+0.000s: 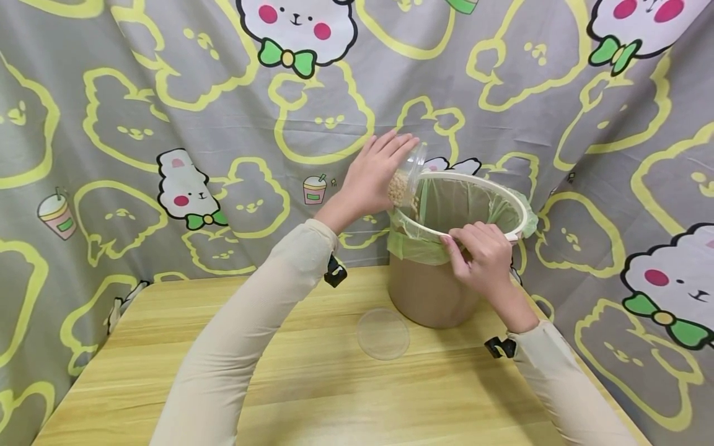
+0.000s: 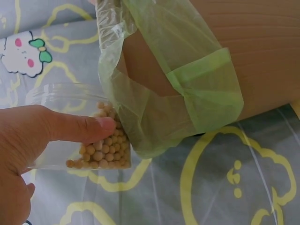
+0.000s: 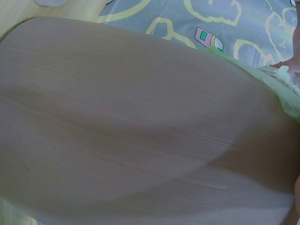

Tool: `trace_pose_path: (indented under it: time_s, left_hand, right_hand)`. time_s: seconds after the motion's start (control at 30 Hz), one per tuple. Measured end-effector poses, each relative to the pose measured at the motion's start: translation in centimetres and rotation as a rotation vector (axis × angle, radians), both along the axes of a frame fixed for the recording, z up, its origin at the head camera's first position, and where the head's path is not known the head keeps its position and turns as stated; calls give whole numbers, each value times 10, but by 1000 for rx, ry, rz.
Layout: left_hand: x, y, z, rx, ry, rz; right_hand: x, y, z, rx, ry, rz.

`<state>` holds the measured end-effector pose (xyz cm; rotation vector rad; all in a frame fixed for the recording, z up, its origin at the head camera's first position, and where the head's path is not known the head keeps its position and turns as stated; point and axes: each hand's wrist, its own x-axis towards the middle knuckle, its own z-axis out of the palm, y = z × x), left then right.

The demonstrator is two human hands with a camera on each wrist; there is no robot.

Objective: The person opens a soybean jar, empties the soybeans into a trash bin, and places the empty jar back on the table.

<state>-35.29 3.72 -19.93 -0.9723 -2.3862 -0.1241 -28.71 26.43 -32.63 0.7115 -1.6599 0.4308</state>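
In the head view my left hand (image 1: 372,173) grips a clear plastic jar (image 1: 413,162) tipped on its side at the left of the trash bin's rim. Round tan beans, which look like soybeans (image 2: 108,149), lie in the jar, and a few show by its mouth in the head view. My right hand (image 1: 484,257) holds the front of the bin's white rim ring (image 1: 474,179). A light green bag (image 1: 418,248) lines the brown trash bin (image 1: 429,291) and folds over its outside. The left thumb lies along the jar in the left wrist view.
A round clear lid (image 1: 383,334) lies flat on the wooden table (image 1: 312,384), in front of the bin. Behind and around the table hangs a grey curtain (image 1: 223,136) with cartoon prints. The bin stands at the table's back right.
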Motion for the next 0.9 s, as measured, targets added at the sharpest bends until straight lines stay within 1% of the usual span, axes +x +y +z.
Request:
trace_pose_path:
  time_s: [0.4,0.73,0.9]
  left_hand:
    - [3,4,-3,-54,60,-12]
    - [7,6,-3,-101,84,-23]
    - [9,6,-3,-137,128,-34]
  right_hand:
    - [0,1,0,2,5,3]
    - [1,0,0,1,6,0]
    - [2,0,0,0,1,-3]
